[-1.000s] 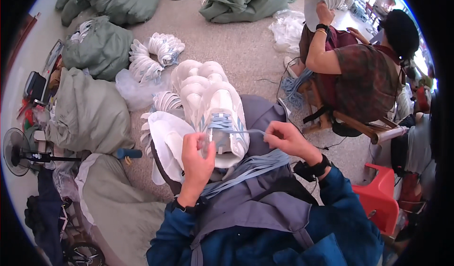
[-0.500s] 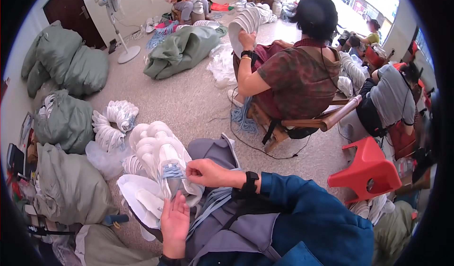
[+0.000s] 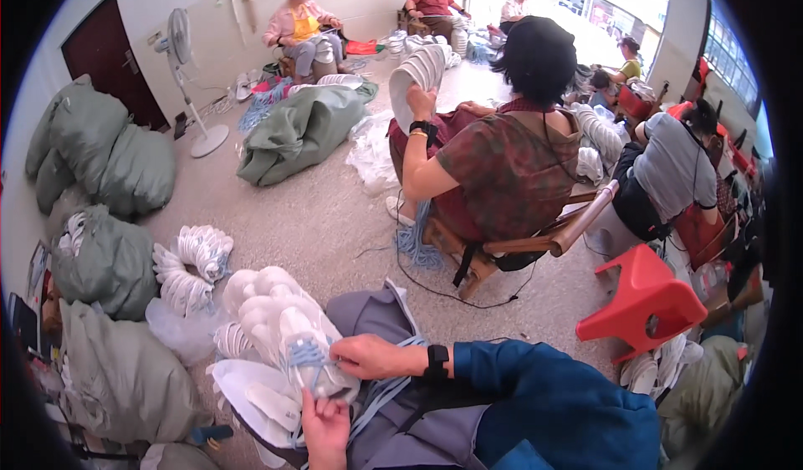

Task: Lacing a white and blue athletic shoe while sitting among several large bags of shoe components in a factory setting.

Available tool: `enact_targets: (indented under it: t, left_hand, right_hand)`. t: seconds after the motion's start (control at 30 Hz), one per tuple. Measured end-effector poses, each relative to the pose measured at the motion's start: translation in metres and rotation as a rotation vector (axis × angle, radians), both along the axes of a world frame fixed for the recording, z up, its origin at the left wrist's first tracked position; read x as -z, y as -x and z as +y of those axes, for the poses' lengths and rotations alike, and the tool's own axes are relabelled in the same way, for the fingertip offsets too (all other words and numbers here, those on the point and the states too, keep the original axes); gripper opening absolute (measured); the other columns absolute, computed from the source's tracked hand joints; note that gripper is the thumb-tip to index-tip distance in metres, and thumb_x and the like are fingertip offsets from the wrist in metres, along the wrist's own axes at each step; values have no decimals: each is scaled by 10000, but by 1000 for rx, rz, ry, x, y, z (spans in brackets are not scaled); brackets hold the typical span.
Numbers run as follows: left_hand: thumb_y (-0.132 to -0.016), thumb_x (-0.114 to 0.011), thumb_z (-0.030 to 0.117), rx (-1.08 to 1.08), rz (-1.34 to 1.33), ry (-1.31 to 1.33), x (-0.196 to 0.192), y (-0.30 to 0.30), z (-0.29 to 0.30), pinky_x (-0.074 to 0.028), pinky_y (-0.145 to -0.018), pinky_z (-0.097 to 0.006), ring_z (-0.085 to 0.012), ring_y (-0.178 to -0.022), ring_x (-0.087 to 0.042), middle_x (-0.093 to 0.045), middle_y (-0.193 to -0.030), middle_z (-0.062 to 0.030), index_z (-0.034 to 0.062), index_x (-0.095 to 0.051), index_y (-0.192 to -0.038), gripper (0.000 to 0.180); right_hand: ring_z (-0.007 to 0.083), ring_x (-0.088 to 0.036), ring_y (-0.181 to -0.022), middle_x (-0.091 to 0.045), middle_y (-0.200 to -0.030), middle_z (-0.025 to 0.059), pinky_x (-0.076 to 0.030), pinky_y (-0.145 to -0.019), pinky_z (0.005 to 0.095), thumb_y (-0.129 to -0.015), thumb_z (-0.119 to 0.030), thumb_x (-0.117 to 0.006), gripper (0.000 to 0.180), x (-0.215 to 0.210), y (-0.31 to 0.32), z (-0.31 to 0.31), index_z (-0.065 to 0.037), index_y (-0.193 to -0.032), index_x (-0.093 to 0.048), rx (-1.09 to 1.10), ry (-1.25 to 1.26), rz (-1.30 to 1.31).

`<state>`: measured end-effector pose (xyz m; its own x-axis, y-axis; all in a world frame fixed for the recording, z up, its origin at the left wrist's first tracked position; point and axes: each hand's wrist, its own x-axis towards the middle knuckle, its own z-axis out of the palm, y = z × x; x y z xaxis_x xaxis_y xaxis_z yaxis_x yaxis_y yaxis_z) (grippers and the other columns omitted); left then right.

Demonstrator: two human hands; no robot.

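Note:
A curved stack of white moulded pieces lies across my lap on a grey cloth. Light blue cord is wound around the stack's near end, and more strands trail down over my lap. My right hand, with a black watch on its wrist, pinches the cord on top of the stack. Below it, my left hand rests against the stack's near end beside a flat white piece; whether its fingers grip the cord is hidden.
Grey-green sacks and another ring of white pieces lie to my left. A seated person on a wooden chair holds a similar stack ahead. A red plastic stool stands on the right. A standing fan and more seated people fill the back.
My head has lifted, bringing the room and other workers into view. My right hand has come down onto the cord on the stack; my left hand has dropped lower, under the stack's end.

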<state>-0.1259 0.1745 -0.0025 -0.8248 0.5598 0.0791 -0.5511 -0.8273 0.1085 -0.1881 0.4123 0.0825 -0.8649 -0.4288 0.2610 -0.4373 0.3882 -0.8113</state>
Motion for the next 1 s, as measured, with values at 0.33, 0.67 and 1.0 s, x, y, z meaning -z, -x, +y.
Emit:
enact_targets:
  t: [0.33,0.67,1.0]
  left_hand:
    - [-1019,-510,257,-264,-283,602,-73,14,35,-393,-1101,-467,-299,-1256,-536,-600,-1328,-168,-10,-536,-1346,423]
    - [-973,-548,152,-155,-423,607,-92,26,42,-419,-1079,-443,-249,-1239,-563,-587,-1353,-118,60,-489,-1400,441]
    - [-1001,-553,304,-213,-456,647,-88,33,49,-466,-991,-439,-238,-1163,-598,-624,-1273,-64,112,-507,-1377,424]
  right_hand:
    - [424,-618,-755,-599,-815,197,-492,-646,486,-892,-126,-592,145,8,-1,2,-29,-981,-531,-48,26,-38]
    - [328,-606,-676,-547,-773,112,-487,-572,428,-812,-124,-610,161,-48,3,-1,-39,-905,-509,-295,-230,298]
    - [349,-631,-653,-589,-751,128,-505,-569,421,-859,-78,-629,124,-44,-9,-8,-27,-942,-552,-399,-278,142]
